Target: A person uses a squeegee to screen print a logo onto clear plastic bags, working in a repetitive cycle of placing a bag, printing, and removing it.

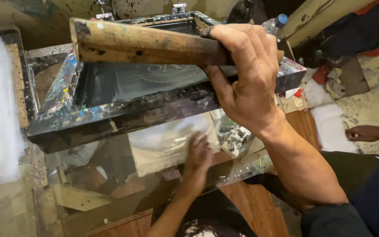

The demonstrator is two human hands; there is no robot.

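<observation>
Squeegee held over a tilted, paint-spattered printing frame.

The worn wooden squeegee [150, 44] sits across the raised screen frame [123, 112]; the right hand [246, 83] has its grip clamped on it, while the left hand [198, 156] lies flat, fingers spread, on pale cloth [163, 140] on the counter [123, 206].

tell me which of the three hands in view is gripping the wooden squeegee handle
The person's right hand, raised at the top, wraps the wooden squeegee handle. Their left hand lies flat on the pale sheet below; the co-worker's hand rests at the right edge.
</observation>
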